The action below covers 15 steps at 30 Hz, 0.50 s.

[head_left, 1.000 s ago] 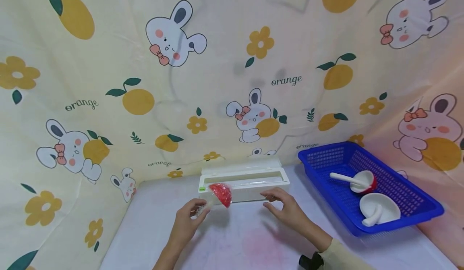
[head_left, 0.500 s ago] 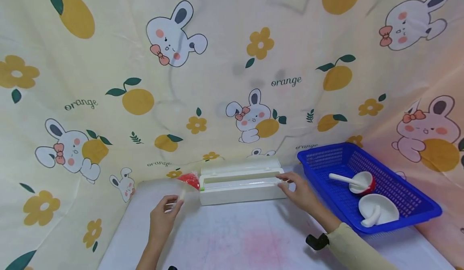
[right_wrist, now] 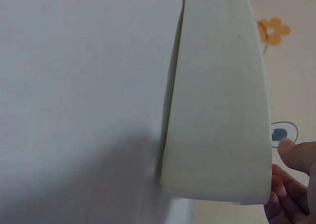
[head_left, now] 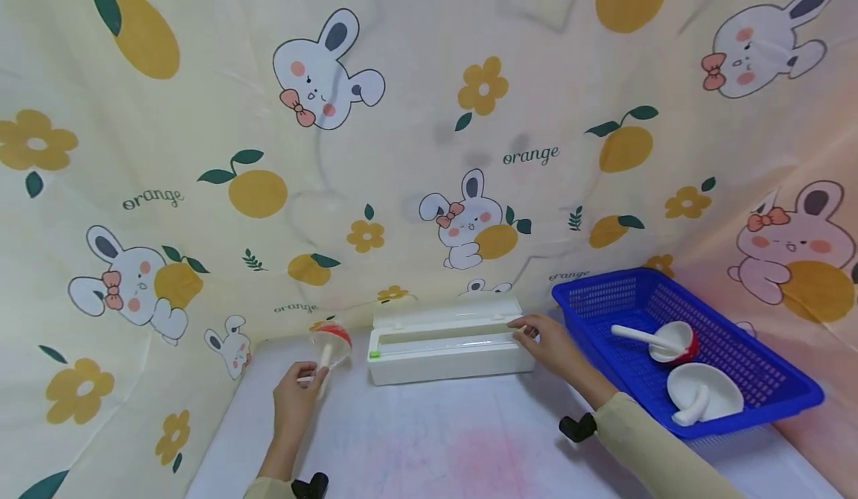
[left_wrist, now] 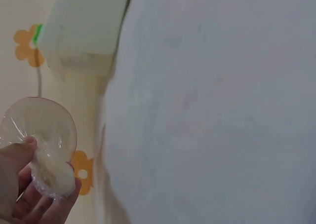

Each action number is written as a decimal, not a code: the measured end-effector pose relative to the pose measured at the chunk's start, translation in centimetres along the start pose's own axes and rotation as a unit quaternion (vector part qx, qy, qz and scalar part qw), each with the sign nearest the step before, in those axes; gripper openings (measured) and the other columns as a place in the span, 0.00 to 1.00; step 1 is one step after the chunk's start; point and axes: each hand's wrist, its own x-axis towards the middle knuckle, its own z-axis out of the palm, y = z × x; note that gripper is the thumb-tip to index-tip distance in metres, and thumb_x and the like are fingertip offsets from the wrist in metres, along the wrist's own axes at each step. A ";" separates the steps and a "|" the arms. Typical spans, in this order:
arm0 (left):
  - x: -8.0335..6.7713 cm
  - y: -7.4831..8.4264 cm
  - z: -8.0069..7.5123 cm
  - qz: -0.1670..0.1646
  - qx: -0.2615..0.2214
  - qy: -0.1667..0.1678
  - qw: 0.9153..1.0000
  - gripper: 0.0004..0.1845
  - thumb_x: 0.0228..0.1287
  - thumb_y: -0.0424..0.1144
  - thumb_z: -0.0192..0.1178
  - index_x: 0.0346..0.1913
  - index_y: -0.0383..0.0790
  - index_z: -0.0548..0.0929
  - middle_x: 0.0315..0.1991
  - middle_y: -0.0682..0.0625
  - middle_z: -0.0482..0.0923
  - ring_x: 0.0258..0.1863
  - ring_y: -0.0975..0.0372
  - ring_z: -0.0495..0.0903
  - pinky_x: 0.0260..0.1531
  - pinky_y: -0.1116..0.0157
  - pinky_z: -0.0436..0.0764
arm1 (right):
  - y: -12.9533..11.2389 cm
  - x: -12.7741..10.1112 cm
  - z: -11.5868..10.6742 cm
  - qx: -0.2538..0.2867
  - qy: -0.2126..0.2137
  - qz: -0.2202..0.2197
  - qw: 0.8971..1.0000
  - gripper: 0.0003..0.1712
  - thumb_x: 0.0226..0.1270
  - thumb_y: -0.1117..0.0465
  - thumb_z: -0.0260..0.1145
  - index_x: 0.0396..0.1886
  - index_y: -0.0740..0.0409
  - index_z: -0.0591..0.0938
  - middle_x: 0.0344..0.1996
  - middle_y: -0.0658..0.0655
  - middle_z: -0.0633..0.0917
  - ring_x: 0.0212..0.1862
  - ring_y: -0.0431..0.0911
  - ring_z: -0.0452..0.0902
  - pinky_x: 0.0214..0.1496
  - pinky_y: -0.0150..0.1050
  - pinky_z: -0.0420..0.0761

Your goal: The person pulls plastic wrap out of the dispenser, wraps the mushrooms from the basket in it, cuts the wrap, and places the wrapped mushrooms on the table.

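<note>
My left hand (head_left: 293,398) grips the white handle of a soup spoon (head_left: 331,341), red outside and pale inside, left of the white cling film box (head_left: 449,366). In the left wrist view, clear film wraps the spoon (left_wrist: 47,120), and the thumb presses on its handle. The box's lid (head_left: 456,309) is raised, with clear film (head_left: 449,342) lying along the opening. My right hand (head_left: 553,346) is at the right end of the box. In the right wrist view, its fingertips are right at the box's edge, the thumb (right_wrist: 291,152) held apart from them.
A blue basket (head_left: 603,369) stands on the right of the white table (head_left: 429,439). In it lie a red and white spoon (head_left: 670,339) and a white spoon (head_left: 713,391). A patterned cloth (head_left: 415,126) hangs close behind the box.
My left hand has carried the wrapped spoon left, away from the front of the box, and turned its bowl. My right hand has moved right and up to the box's right end.
</note>
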 end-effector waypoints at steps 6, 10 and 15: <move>0.7 -0.1 0.9 -0.002 0.024 -0.015 1.000 0.15 0.73 0.40 0.72 0.50 0.29 0.84 0.45 0.36 0.88 0.42 0.47 0.87 0.35 0.64 0.81 | 0.3 0.9 0.3 0.021 -0.064 0.049 0.996 0.11 0.73 0.65 0.73 0.53 0.59 0.91 0.41 0.54 0.82 0.41 0.45 0.75 0.40 0.36 0.78; 1.0 -0.2 1.4 -0.020 0.037 -0.029 0.999 0.16 0.74 0.41 0.71 0.51 0.30 0.84 0.45 0.37 0.87 0.44 0.47 0.85 0.37 0.60 0.79 | 0.5 1.4 0.5 0.017 -0.102 0.070 0.992 0.13 0.76 0.64 0.71 0.56 0.59 0.90 0.42 0.54 0.81 0.43 0.47 0.74 0.42 0.38 0.78; 1.1 -0.1 1.8 -0.032 0.053 -0.035 0.997 0.19 0.74 0.42 0.70 0.54 0.29 0.81 0.47 0.33 0.87 0.45 0.44 0.85 0.40 0.51 0.81 | 0.3 1.7 0.5 0.023 -0.114 0.080 0.990 0.11 0.76 0.64 0.70 0.53 0.60 0.92 0.41 0.54 0.79 0.42 0.47 0.73 0.42 0.38 0.76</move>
